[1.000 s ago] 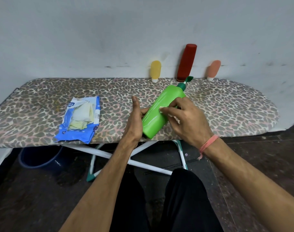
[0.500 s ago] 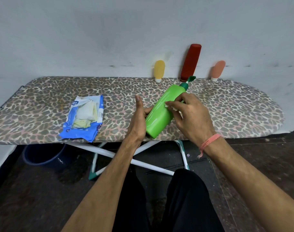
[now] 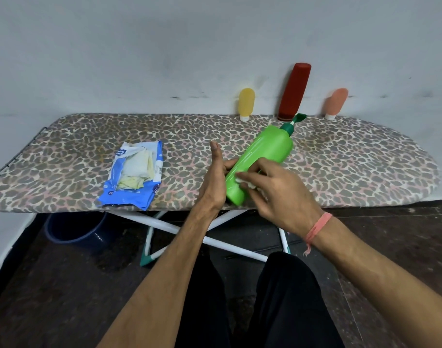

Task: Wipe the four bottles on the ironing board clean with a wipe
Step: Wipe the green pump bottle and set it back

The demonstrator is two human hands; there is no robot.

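green bottle point(image 3: 258, 162) tilted over ironing board point(image 3: 353, 169), base hidden by hands | left hand point(image 3: 214, 182) cups base, thumb up; fingers mostly hidden | right hand point(image 3: 280, 189) pinches white wipe point(image 3: 245, 182), mostly covered, against bottle

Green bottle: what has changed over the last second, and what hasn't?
The right hand, pinching the white wipe, has slid down the green bottle from its middle toward its base. The left hand still holds the bottle's lower end, tilted, with the pump pointing to the wall. Nothing was let go. The yellow bottle, red bottle, pink bottle and wipes pack stayed put.
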